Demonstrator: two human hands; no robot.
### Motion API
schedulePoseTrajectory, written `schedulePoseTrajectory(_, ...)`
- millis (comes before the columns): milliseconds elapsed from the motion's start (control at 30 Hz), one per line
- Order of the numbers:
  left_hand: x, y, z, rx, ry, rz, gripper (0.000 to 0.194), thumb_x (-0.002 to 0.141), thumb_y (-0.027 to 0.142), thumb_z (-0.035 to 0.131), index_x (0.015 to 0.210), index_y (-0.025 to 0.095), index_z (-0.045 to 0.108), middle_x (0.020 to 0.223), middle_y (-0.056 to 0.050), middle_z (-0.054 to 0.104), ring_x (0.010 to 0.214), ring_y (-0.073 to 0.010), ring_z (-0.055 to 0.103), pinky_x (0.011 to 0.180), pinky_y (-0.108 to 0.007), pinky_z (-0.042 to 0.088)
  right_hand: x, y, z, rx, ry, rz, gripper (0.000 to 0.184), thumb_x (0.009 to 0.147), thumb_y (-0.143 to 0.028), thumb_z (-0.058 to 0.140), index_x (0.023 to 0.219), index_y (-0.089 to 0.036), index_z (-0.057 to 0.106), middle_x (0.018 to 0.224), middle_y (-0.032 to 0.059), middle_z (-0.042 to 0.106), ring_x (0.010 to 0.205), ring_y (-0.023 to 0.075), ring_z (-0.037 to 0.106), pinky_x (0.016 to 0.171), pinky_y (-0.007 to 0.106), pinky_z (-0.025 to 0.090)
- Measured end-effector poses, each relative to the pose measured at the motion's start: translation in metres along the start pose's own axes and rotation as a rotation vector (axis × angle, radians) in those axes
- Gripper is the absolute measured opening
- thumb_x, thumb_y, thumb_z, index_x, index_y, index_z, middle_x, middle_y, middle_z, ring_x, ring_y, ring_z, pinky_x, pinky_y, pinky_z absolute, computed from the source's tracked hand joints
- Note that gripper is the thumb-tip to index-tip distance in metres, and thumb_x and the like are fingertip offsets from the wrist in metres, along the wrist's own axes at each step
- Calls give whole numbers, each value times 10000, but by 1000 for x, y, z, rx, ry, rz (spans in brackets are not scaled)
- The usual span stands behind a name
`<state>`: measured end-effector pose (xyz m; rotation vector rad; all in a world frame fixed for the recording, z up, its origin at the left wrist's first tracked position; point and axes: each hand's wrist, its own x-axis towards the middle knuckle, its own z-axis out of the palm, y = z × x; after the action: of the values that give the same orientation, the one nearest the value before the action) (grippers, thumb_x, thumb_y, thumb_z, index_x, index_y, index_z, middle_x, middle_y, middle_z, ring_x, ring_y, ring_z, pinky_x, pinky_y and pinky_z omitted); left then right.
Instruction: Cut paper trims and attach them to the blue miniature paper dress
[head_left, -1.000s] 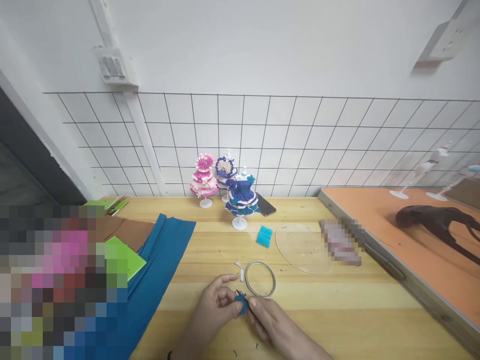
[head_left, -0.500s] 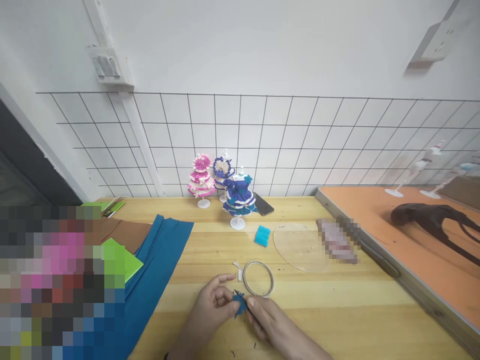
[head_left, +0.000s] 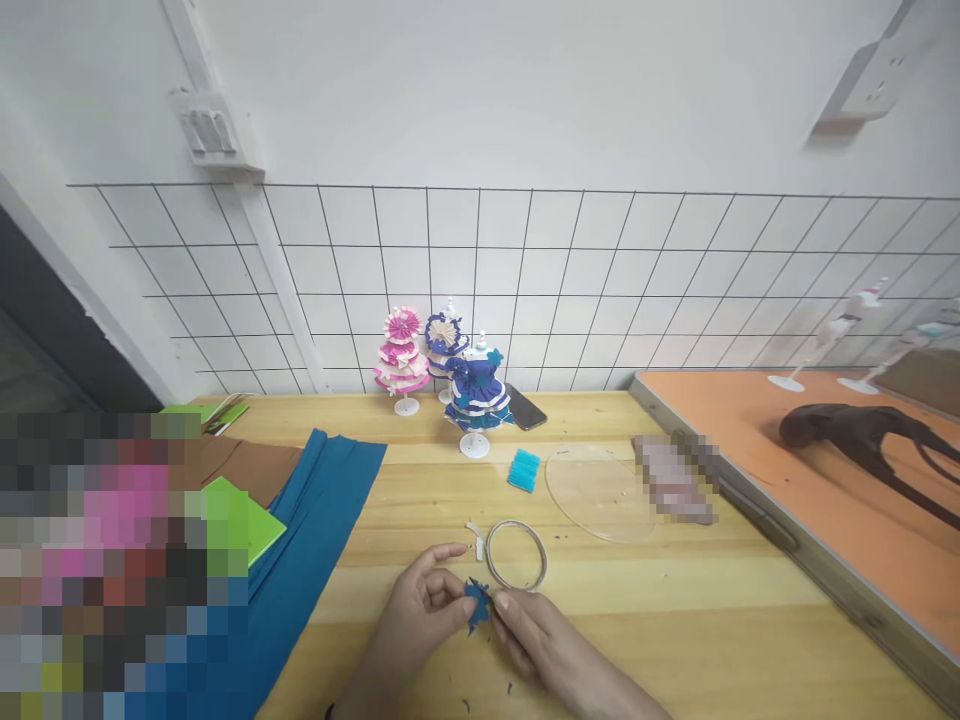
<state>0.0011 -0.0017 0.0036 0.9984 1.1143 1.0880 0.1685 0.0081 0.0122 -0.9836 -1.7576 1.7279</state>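
Note:
My left hand [head_left: 431, 605] pinches a small blue piece of cloth [head_left: 475, 607] with ragged edges between thumb and fingers, low in the middle of the view. My right hand [head_left: 536, 635] is closed around small dark scissors [head_left: 478, 584], whose pointed tips lie at the top right edge of the cloth. Most of their handle is hidden in my fingers. Just beyond the hands a thin pale ring [head_left: 517, 522], like a narrow roll of tape, lies on the wooden table [head_left: 720, 620] next to a small white strip [head_left: 479, 547].
Three little dress stands [head_left: 480, 385] in pink, purple and blue stand near the wall, with a phone [head_left: 527, 407] behind. A turquoise pleated piece [head_left: 523, 470] and a clear round sheet [head_left: 596, 490] lie closer. Blue cloth [head_left: 322, 540] covers the left; an orange board [head_left: 750, 410] borders the right.
The hands stay almost in place. A ragged bit of the blue cloth now hangs lower under my left thumb, and the scissors' tips have shifted slightly.

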Motion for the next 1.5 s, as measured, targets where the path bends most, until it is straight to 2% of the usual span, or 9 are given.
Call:
schedulePoseTrajectory(600,-2,3,-2,-12,21,23,488,614,241,684,1049,157,479,589,50,543,562,-102,506,550,-229,366,-1,-1,-1,-52,2,-5,459,867,-526,254,584,-182,364,505,-62,327,460,74,277,450,206,224)
schedulePoseTrajectory(800,-3,2,-1,-32,-11,-5,532,619,224,677,1085,148,430,574,44,558,547,-133,571,547,-254,413,2,6,-4,41,108,55,474,846,-567,253,677,-175,460,439,-87,290,389,67,229,385,194,173)
schedulePoseTrajectory(900,-5,2,2,-41,-69,-28,572,620,192,667,1124,144,399,582,40,570,550,-137,582,561,-266,435,2,6,-5,51,108,50,460,848,-559,260,717,-173,472,405,-99,276,359,66,208,364,192,161)
schedulePoseTrajectory(1000,-8,1,5,-17,-132,-67,633,605,138,656,1171,143,373,568,54,558,531,-123,567,565,-271,449,3,1,-5,42,59,13,392,824,-521,382,686,-165,468,459,-85,316,403,66,250,387,187,199)
schedulePoseTrajectory(1067,-10,-1,7,-9,-183,-97,676,591,100,644,1201,152,355,565,65,543,526,-115,555,566,-276,463,3,-4,-3,-18,48,-26,331,800,-449,474,648,-154,477,540,-54,391,497,81,339,469,191,282)
schedulePoseTrajectory(1133,-11,-2,8,-5,-216,-131,712,574,63,630,1219,162,344,570,74,529,527,-108,542,564,-281,479,2,-8,-2,-92,54,-37,289,790,-373,503,608,-151,478,592,-36,424,579,100,380,553,205,318)
schedulePoseTrajectory(1333,-12,-9,6,80,-260,-162,735,585,25,577,1254,196,324,596,68,542,530,-107,552,540,-251,465,1,-6,-2,-120,-7,-28,192,749,-201,466,562,-161,445,555,-50,369,555,93,349,522,191,292)
schedulePoseTrajectory(1500,-10,-6,5,51,-234,-97,686,611,67,596,1241,164,344,610,48,561,565,-106,548,572,-239,434,3,-5,-4,-55,10,-60,204,758,-266,484,586,-156,482,575,-34,422,583,109,389,562,206,319)
